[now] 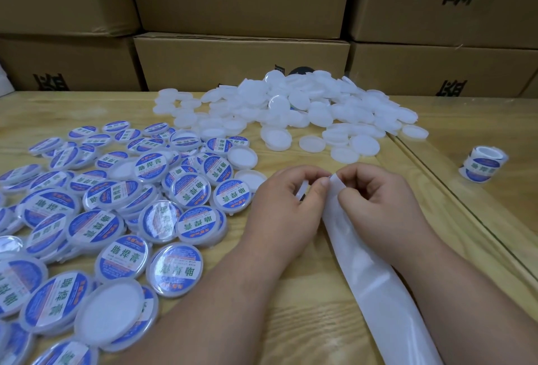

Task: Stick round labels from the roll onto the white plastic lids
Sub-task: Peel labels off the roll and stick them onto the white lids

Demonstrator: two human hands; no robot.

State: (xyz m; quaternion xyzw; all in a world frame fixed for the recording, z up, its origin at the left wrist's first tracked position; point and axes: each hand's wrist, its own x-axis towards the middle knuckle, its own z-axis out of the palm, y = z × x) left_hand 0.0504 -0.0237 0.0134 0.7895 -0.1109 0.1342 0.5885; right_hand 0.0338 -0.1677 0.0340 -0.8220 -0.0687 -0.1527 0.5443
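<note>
Right now, from the head camera, your left hand [286, 201] and right hand [378, 198] both curl their fingers [323, 187] onto the far end of the white backing strip [366, 274], which runs lengthwise from your hands back toward you across the counter [291, 306]. Plain white lids [294, 111] lie piled beyond; the label roll [481, 167] stands upright well right.
</note>
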